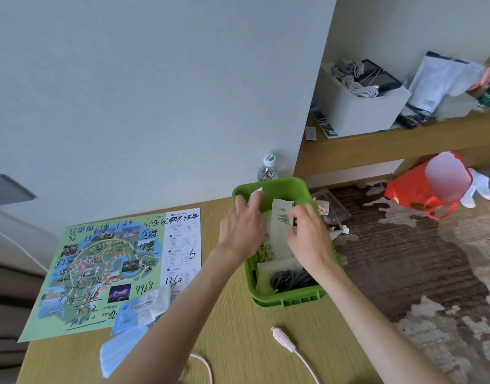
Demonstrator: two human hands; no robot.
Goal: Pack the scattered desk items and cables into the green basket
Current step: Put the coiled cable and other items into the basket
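Observation:
The green basket stands at the desk's right edge. Both hands are inside it. My left hand rests on white packets at the basket's far left, fingers bent on a small white packet. My right hand pinches a tall pale sachet with printed text. A coiled black cable and flat pale packets lie in the basket's near end. On the desk lie a pink cable with a plug, a blue face mask and small patterned packets.
A large scribbled map sheet covers the desk's left part. A water bottle stands behind the basket by the wall. To the right, patterned carpet, a red bag, and a shelf with a white box of cables.

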